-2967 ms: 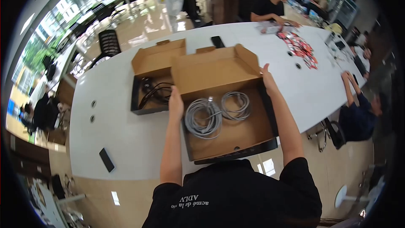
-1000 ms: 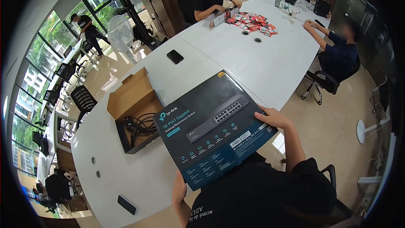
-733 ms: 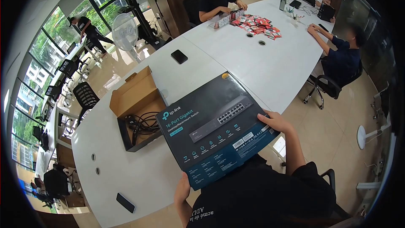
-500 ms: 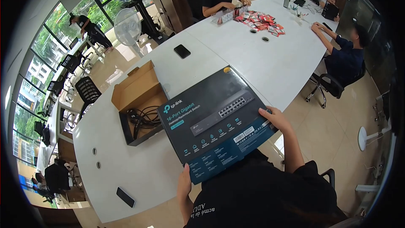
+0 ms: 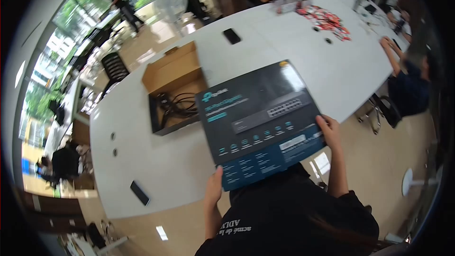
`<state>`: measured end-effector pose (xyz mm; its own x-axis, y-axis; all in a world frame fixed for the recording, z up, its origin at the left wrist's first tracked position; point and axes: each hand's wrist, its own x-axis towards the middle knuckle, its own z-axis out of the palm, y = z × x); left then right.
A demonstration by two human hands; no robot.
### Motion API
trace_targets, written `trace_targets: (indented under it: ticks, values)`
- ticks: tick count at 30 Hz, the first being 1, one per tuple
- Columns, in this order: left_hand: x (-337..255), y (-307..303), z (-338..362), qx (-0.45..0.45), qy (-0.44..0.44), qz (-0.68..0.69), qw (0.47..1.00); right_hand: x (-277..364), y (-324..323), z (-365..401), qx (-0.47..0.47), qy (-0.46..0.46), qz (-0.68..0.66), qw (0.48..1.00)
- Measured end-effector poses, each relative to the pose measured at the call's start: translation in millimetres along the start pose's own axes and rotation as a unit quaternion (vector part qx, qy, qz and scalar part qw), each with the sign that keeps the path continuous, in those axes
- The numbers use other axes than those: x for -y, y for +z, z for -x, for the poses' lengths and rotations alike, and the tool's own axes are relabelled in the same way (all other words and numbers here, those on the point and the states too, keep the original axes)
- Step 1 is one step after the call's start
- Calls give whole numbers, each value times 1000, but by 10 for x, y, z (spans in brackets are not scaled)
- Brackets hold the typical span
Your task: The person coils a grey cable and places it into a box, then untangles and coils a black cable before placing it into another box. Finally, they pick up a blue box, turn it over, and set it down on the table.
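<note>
Both my hands hold a flat black and teal network switch box (image 5: 256, 109), printed with a tp-link logo and a picture of the switch. My left hand (image 5: 214, 186) grips its lower left corner, thumb on the front face. At the lower right edge, my right hand (image 5: 329, 132) is closed on the box, thumb on top; its other fingers are hidden underneath. Behind the held box, on the white table (image 5: 156, 175), stands an opened cardboard box (image 5: 176, 73) with its brown lid up. Coiled black cables (image 5: 177, 108) lie in it.
One phone (image 5: 232, 36) lies at the table's far side, another phone (image 5: 140, 193) near its left front edge. A pile of red packets (image 5: 327, 21) lies at the back right. People sit at the far and right sides. A fan (image 5: 170, 7) stands beyond the table.
My view has shifted, so the table and the things on it sit differently in the frame. The switch box stays in both my hands and appears slightly turned. The far person's hand is now raised.
</note>
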<state>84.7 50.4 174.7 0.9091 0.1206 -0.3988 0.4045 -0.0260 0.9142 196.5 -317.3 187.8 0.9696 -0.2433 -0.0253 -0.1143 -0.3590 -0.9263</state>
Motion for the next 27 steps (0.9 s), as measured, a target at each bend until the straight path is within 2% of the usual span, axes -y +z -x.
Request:
trace_targets:
  ticks: [1,3,6,10,13,14,17,18,21,27]
  values:
    - [-11,37,-20,25,2,96,995,134,-29,42,4,22,27,999]
    - [-76,38,-7,11,-6,57,998,104,-46,20,1,-12,61,998]
    - [32,5,-30,-19,13,19,1000,65,42,13,-5,-31,-14,999]
    - [57,35,-46,15,-6,101,995,113,49,-9,20,-20,-11,1000]
    - [23,129,-14,-23,-27,185,982,55,3,-42,70,48,-19,996]
    - [26,154,-29,-34,-3,200,979,86,-7,-43,81,60,-11,995]
    - [-50,139,17,-26,9,187,982,237,-15,-14,90,91,-6,992]
    - [-87,161,26,-51,20,186,981,279,-13,-5,90,101,-12,991]
    - [66,74,-60,-54,38,146,987,348,-15,21,83,117,7,990]
    - [-89,72,-24,-103,64,31,992,108,-37,-31,54,133,-3,990]
